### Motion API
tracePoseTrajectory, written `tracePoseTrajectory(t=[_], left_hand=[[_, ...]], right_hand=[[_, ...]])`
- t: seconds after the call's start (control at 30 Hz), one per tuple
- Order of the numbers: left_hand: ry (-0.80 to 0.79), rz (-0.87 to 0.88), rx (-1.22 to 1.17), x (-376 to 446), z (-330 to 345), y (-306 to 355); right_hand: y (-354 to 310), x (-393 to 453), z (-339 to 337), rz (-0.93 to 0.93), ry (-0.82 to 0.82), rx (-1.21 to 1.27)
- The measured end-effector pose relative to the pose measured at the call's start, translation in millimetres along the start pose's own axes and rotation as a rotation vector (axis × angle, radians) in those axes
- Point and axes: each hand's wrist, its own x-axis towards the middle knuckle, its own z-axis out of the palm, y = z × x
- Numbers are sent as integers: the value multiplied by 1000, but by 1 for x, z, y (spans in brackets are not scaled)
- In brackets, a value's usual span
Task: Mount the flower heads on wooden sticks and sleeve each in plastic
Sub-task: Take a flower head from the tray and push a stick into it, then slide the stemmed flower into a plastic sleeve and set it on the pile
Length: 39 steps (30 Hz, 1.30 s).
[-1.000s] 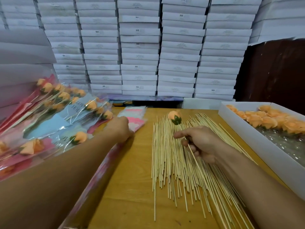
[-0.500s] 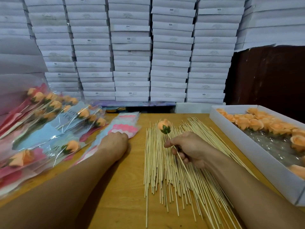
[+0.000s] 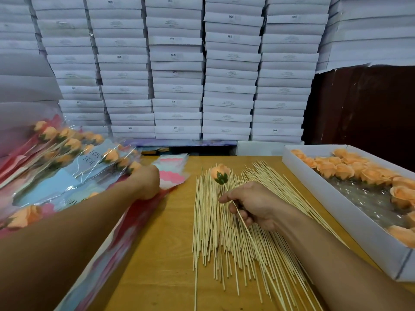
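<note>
Here we hold a mounted flower in our right hand (image 3: 251, 205): the fingers curl round a wooden stick (image 3: 244, 225) and pinch it, and the stick runs up and away from us to an orange rose head (image 3: 219, 172) with green leaves at its base, which sits above the far end of the loose pile of sticks (image 3: 226, 232) spread across the wooden table (image 3: 157, 265). Our left hand (image 3: 147, 182) reaches to the stack of pink-and-white plastic sleeves (image 3: 171, 169) at the far left of the table; its knuckles face us and the fingers are hidden behind it, so we cannot tell whether it grips a sleeve or only touches the stack. To the left lies a heap of finished roses in printed sleeves (image 3: 67, 158), partly overlapping the table edge. On the right stands a white cardboard box (image 3: 350, 216) with more orange rose heads (image 3: 343, 169) lying on clear film inside. Behind the table, stacked white cartons (image 3: 177, 70) fill the wall.
</note>
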Motion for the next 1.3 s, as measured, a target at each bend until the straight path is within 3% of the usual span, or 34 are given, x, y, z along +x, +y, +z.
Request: tracePoseTrajectory(t=[0.27, 0.6, 0.8, 1.0, 1.17, 1.23, 1.3], left_hand=[[-14, -36, -80, 5, -7, -14], [288, 104, 176, -44, -37, 48], [247, 290, 299, -111, -30, 111], [123, 414, 326, -143, -14, 145], [121, 505, 119, -154, -20, 141], [58, 469, -120, -145, -33, 125], [137, 346, -406, -127, -42, 110]], right_hand=[[-1, -2, 0, -13, -12, -19], [2, 5, 1, -5, -42, 91], [-2, 4, -4, 41, -170, 229], [-1, -2, -7, 76, -231, 108], [-1, -5, -8, 59, -225, 32], [-2, -6, -10, 49, -224, 62], [-4, -6, -13, 37, -228, 86]])
